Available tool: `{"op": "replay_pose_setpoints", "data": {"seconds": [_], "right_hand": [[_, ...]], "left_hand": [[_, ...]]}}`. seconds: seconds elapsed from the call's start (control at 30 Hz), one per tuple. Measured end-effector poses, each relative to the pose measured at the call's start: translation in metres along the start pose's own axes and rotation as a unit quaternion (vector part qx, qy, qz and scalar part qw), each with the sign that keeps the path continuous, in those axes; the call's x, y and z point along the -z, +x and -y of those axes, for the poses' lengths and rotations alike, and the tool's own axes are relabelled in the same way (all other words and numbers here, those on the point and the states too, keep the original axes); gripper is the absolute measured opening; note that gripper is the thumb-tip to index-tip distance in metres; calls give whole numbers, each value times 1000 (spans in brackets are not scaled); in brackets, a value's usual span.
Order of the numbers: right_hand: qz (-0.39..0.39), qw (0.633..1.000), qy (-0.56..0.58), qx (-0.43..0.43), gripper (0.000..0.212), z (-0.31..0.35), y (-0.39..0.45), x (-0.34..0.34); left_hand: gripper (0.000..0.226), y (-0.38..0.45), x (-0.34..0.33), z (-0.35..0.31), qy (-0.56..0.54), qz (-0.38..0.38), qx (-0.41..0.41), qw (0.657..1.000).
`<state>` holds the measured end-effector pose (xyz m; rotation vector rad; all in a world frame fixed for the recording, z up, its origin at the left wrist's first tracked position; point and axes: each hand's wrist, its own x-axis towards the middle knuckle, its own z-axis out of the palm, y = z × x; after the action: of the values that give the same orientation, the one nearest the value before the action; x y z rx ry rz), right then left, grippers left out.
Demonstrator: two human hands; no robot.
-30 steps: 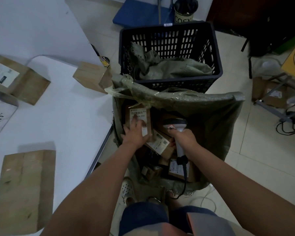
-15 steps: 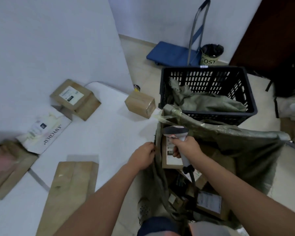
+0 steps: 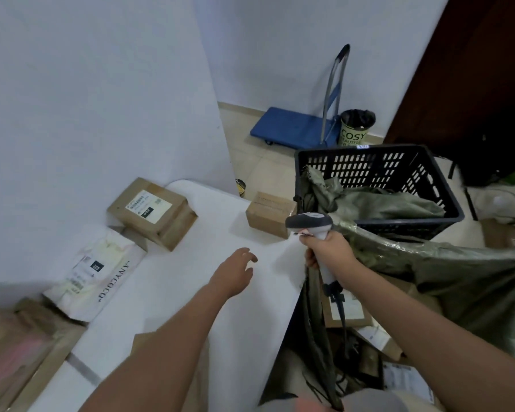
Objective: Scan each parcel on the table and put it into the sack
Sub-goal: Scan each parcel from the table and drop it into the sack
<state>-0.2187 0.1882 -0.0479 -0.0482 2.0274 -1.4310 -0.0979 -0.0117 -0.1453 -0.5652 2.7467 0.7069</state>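
Left hand [image 3: 234, 276]: fingers relaxed, empty, above mid tabletop [image 3: 191, 263]. Right hand [image 3: 329, 251]: clamped on scanner [image 3: 311, 226] over sack [image 3: 458, 281] mouth. Small parcel [image 3: 269, 214]: far right corner. Advice: grasp it, find its label, aim the scanner at the label, then drop.

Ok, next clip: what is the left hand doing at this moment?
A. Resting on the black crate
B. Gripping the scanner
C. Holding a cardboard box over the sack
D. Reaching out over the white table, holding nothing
D: the left hand is over the white table with loose, spread fingers and nothing in it, while the right hand grips the scanner.
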Motion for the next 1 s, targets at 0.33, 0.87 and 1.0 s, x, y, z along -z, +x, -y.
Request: {"op": "replay_pose_setpoints", "data": {"seconds": [0.33, 0.87, 1.0], "right_hand": [[-84, 996, 8, -13, 19, 5, 43, -7], [-96, 995, 21, -35, 22, -10, 52, -14], [-70, 997, 17, -34, 21, -15, 49, -29]], "left_hand": [[81, 105, 45, -19, 222, -2, -18, 975], [104, 105, 11, 6, 196, 82, -40, 976], [106, 61, 10, 40, 166, 82, -19, 982]]}}
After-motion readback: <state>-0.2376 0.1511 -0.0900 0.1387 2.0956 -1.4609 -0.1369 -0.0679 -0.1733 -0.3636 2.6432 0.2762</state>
